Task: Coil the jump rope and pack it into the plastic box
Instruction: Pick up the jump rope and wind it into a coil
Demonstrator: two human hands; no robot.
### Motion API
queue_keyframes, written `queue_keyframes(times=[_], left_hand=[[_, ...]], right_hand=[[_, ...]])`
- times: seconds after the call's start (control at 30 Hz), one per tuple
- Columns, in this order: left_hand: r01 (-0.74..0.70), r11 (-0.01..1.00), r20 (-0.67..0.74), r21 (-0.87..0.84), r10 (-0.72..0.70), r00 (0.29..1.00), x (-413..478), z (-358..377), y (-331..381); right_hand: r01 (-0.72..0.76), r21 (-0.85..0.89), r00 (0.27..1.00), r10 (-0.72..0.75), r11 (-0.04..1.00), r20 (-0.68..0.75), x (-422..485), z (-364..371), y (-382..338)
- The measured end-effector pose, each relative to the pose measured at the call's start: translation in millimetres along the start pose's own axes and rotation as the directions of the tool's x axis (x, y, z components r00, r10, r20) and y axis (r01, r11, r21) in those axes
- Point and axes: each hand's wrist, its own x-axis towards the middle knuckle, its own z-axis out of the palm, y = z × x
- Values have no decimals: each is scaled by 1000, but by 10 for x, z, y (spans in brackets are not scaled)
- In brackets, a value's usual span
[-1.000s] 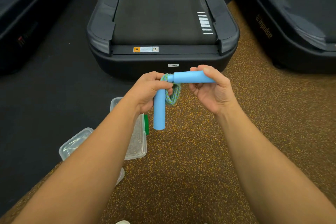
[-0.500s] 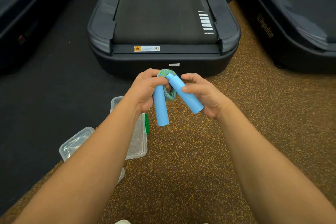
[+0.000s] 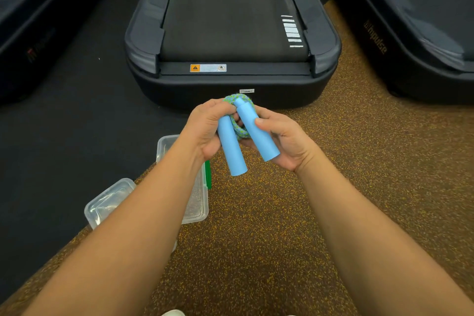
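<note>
Before the treadmill [image 3: 230, 20], left hand [image 3: 205, 131] and right hand [image 3: 287, 141]; fingers [image 3: 269, 124] curled round jump rope [image 3: 256, 133]

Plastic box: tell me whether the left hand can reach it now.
Probably yes: the plastic box lies on the floor beneath that forearm, nothing between, but the left hand grips a blue handle and rope.
</note>
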Motion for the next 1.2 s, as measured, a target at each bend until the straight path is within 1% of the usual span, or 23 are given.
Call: queue_keyframes(times=[0.17, 0.27, 0.4, 0.53, 0.6, 0.7, 0.8, 0.9, 1.0, 1.1, 1.17, 1.2], left_hand=[[-65, 998, -73, 25, 66, 995, 31, 27, -38], [-69, 997, -96, 27, 71, 993, 50, 16, -58], [-75, 997, -120, -3, 74, 990, 38, 30, -70], [-57, 997, -129, -56, 50, 990, 34, 28, -71], [-19, 994, -174, -105, 0, 985, 42, 29, -70], [12, 991, -262, -135, -47, 964, 46, 47, -64], [26, 997, -325, -79, -51, 944, 49, 48, -68], [28, 997, -371, -68, -51, 927, 51, 43, -65], [0, 1000, -436, 9, 4, 900, 53, 35, -87], [-20, 993, -549, 120, 84, 831, 87, 8, -116], [-22, 995, -603, 100, 79, 794, 74, 14, -109], [-27, 999, -596, 43, 47, 801, 51, 29, -91]], right_hand=[[24, -35, 999, -25, 999, -44, 14, 27, 21], [35, -35, 999, -35, 999, -9, 10, 58, 32], [30, 12, 999, -30, 999, 14, 29, 98, 67], [23, 26, 1000, -23, 999, 18, 51, 124, 92], [24, 23, 1000, -25, 999, 2, 60, 139, 109], [22, 16, 999, -22, 1000, -29, 62, 170, 150], [20, 5, 998, -19, 1000, -63, 58, 213, 186], [28, -10, 996, -29, 1000, -84, 59, 262, 218], [33, -24, 994, -36, 999, -104, 57, 297, 263], [19, -36, 990, -24, 999, -139, 70, 317, 295], [11, -60, 989, -20, 998, -149, 80, 327, 294], [7, -69, 989, -17, 998, -149, 85, 333, 292]])
